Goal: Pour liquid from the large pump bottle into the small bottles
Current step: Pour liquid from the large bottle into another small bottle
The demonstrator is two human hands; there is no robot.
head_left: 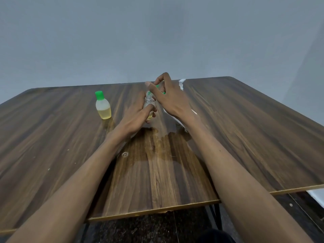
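Note:
My left hand grips a small clear bottle with yellowish liquid at its bottom, upright near the table's middle. My right hand is just above and right of its neck, fingers pinched on a green cap. A second small bottle with a green cap stands alone to the left, about a third full of yellow liquid. The large pump bottle is mostly hidden behind my right hand; only its white pump head shows.
The wooden table has a wet patch of spilled liquid in front of my hands, with droplets. A grey wall rises behind the table. Dark floor shows past the near edge.

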